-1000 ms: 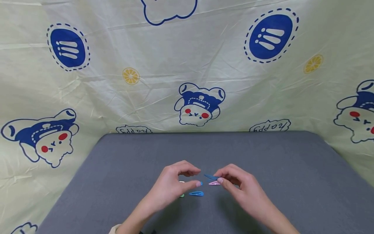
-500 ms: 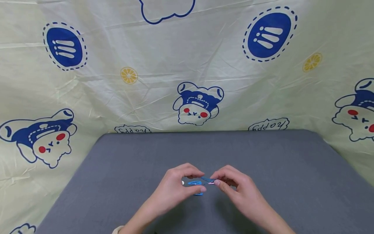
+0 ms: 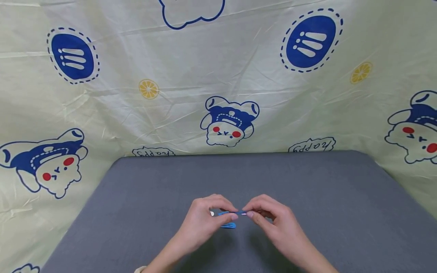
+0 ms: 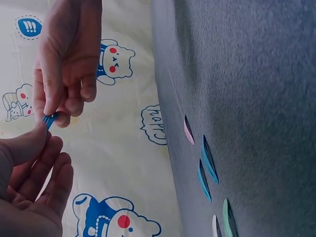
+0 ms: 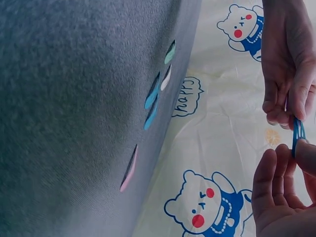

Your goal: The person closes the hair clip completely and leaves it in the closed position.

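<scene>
A blue snap hair clip (image 5: 298,132) is stretched between my two hands above the table. My left hand (image 3: 203,217) pinches one end of it between thumb and forefinger. At the other end, the thumb and forefinger of my right hand (image 3: 278,219) pinch it. Below the hands, a second blue hair clip (image 3: 228,225) lies on the grey table, with another blue clip (image 4: 203,181) beside it. A pink hair clip (image 5: 129,170) rests to their right, mostly hidden behind the fingers in the head view.
Green (image 4: 228,219) and white (image 4: 215,227) hair clips lie on the table to the left of the blue ones. The grey cloth-covered table (image 3: 239,178) reaches back to a cream curtain (image 3: 184,68) printed with bears and orange slices.
My left hand has come right to the clip, and its thumb and forefinger have closed on the free end. The right hand has moved slightly left, keeping its pinch.
</scene>
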`<move>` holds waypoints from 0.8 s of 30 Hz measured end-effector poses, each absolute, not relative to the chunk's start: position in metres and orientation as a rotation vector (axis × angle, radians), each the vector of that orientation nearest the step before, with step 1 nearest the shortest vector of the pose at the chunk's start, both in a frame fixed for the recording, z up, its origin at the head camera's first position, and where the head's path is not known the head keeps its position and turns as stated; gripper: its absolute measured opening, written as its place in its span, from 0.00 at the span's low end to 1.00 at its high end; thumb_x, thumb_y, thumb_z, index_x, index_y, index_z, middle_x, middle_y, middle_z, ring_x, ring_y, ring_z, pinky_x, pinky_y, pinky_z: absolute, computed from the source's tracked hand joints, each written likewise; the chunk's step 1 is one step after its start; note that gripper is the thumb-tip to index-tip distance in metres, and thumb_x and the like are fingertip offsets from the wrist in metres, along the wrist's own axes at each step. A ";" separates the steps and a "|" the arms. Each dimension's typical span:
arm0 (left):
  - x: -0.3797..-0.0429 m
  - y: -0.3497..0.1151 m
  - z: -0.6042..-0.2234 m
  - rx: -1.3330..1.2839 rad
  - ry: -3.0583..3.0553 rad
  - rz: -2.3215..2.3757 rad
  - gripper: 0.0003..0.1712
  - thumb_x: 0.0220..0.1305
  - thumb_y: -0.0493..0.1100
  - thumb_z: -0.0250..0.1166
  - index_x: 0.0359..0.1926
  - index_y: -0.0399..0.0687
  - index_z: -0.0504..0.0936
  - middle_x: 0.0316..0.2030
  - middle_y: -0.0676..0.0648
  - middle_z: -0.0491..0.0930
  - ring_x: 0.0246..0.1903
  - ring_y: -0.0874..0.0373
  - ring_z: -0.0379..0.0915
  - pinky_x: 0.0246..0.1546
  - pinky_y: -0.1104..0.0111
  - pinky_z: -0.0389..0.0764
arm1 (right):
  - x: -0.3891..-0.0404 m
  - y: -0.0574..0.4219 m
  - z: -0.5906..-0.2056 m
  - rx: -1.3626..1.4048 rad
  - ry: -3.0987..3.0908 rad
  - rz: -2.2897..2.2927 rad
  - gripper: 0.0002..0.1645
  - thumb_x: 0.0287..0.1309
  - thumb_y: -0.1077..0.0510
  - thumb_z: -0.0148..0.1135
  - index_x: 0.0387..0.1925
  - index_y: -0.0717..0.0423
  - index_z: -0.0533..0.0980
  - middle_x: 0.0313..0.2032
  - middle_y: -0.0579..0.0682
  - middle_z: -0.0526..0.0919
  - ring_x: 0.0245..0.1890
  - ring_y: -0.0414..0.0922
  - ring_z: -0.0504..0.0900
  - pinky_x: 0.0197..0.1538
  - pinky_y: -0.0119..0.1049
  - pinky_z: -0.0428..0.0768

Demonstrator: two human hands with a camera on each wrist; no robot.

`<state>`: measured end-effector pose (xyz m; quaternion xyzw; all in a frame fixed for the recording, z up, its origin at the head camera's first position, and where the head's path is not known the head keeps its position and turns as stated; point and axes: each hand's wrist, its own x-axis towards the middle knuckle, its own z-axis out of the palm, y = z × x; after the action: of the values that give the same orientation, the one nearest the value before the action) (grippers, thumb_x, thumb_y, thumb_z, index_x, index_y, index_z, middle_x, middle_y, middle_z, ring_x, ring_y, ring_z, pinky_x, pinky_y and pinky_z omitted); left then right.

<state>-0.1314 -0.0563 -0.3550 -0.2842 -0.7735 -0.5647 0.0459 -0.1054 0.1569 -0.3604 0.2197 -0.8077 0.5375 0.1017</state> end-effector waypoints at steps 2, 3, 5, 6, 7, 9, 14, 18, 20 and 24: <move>-0.132 -0.056 -0.356 -0.862 -2.354 -1.753 0.05 0.53 0.40 0.76 0.33 0.53 0.90 0.30 0.61 0.84 0.36 0.61 0.79 0.42 0.68 0.78 | -0.105 0.156 -0.362 0.647 -2.366 1.616 0.07 0.64 0.58 0.64 0.39 0.40 0.82 0.40 0.39 0.81 0.40 0.42 0.81 0.46 0.37 0.81; -0.132 -0.056 -0.357 -0.862 -2.349 -1.766 0.04 0.53 0.39 0.76 0.32 0.51 0.90 0.30 0.60 0.84 0.36 0.61 0.79 0.42 0.68 0.78 | -0.105 0.156 -0.363 0.645 -2.357 1.631 0.06 0.64 0.58 0.64 0.40 0.42 0.82 0.40 0.39 0.82 0.40 0.42 0.81 0.46 0.37 0.81; -0.131 -0.055 -0.354 -0.862 -2.342 -1.791 0.04 0.53 0.37 0.75 0.32 0.49 0.90 0.30 0.58 0.84 0.35 0.61 0.79 0.41 0.68 0.78 | -0.105 0.156 -0.364 0.623 -2.356 1.674 0.05 0.64 0.57 0.64 0.40 0.43 0.83 0.39 0.41 0.82 0.39 0.43 0.81 0.45 0.37 0.81; -0.132 -0.056 -0.354 -0.867 -2.338 -1.804 0.04 0.54 0.36 0.75 0.31 0.49 0.90 0.29 0.57 0.84 0.35 0.60 0.79 0.40 0.67 0.78 | -0.106 0.156 -0.365 0.618 -2.348 1.702 0.05 0.63 0.57 0.65 0.40 0.44 0.83 0.39 0.42 0.82 0.39 0.44 0.80 0.44 0.37 0.81; -0.132 -0.056 -0.354 -0.875 -2.331 -1.819 0.04 0.54 0.36 0.75 0.31 0.49 0.90 0.29 0.56 0.84 0.35 0.59 0.79 0.39 0.67 0.78 | -0.106 0.156 -0.365 0.611 -2.340 1.734 0.06 0.63 0.57 0.65 0.40 0.45 0.83 0.39 0.44 0.83 0.38 0.44 0.80 0.43 0.37 0.81; -0.134 -0.057 -0.355 -0.890 -2.323 -1.858 0.05 0.55 0.35 0.74 0.30 0.50 0.89 0.29 0.55 0.84 0.34 0.58 0.79 0.39 0.67 0.78 | -0.106 0.155 -0.367 0.586 -2.328 1.799 0.05 0.63 0.57 0.65 0.41 0.47 0.83 0.38 0.47 0.83 0.36 0.46 0.80 0.41 0.37 0.81; -0.139 -0.058 -0.364 -0.917 -2.277 -1.958 0.07 0.57 0.32 0.72 0.30 0.48 0.89 0.29 0.53 0.84 0.33 0.55 0.79 0.37 0.66 0.79 | -0.107 0.153 -0.371 0.512 -2.279 1.913 0.06 0.60 0.59 0.68 0.39 0.55 0.83 0.35 0.53 0.83 0.33 0.48 0.81 0.39 0.37 0.82; -0.137 -0.056 -0.367 -0.858 -2.312 -1.887 0.06 0.57 0.35 0.72 0.30 0.52 0.89 0.28 0.56 0.83 0.32 0.57 0.77 0.36 0.67 0.77 | -0.107 0.152 -0.373 0.454 -2.260 1.931 0.06 0.57 0.59 0.71 0.36 0.55 0.82 0.34 0.53 0.84 0.33 0.48 0.83 0.39 0.37 0.82; -0.135 -0.054 -0.367 -0.825 -2.340 -1.814 0.07 0.57 0.37 0.73 0.30 0.56 0.89 0.28 0.58 0.82 0.31 0.59 0.76 0.35 0.68 0.76 | -0.108 0.151 -0.374 0.463 -2.248 1.924 0.06 0.56 0.60 0.72 0.35 0.55 0.82 0.34 0.53 0.83 0.33 0.48 0.83 0.39 0.37 0.82; -0.132 -0.053 -0.366 -0.784 -2.369 -1.720 0.11 0.56 0.38 0.74 0.28 0.63 0.88 0.26 0.62 0.81 0.29 0.61 0.75 0.33 0.67 0.73 | -0.108 0.150 -0.375 0.488 -2.243 1.902 0.06 0.55 0.61 0.72 0.34 0.56 0.81 0.34 0.52 0.83 0.33 0.48 0.83 0.39 0.37 0.82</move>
<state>-0.1318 -0.0528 -0.3664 -0.2582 -0.7804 -0.5667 0.0552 -0.1079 0.1504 -0.3747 0.1631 -0.7500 0.6360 0.0802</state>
